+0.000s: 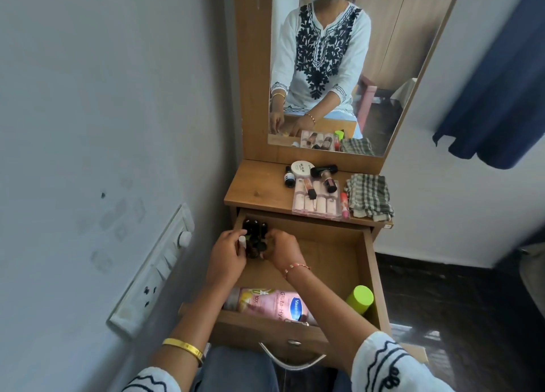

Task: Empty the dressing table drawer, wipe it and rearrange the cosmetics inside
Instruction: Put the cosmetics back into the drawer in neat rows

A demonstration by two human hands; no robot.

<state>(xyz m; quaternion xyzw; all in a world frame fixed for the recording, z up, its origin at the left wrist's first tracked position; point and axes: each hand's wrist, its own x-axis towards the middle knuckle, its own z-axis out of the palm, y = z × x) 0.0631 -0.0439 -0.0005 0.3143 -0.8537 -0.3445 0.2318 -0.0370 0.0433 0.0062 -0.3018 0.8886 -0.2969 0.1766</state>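
Observation:
The wooden drawer (339, 253) is pulled open below the dressing table top (259, 191). In its far left corner stands a cluster of small dark-capped bottles (256, 229). My left hand (227, 256) holds a small white-capped bottle (242, 241) at the cluster's left side. My right hand (283, 245) curls round the bottles from the right. A pink lotion bottle (271, 303) lies along the drawer's near wall, and a green-capped bottle (360, 298) sits in the near right corner.
On the table top are a clear organiser tray with pink tubes (317, 204), a white round jar (302, 169), small dark bottles (289, 179) and a folded checked cloth (368, 195). A mirror (330, 67) rises behind. A switch panel (156, 270) is on the left wall.

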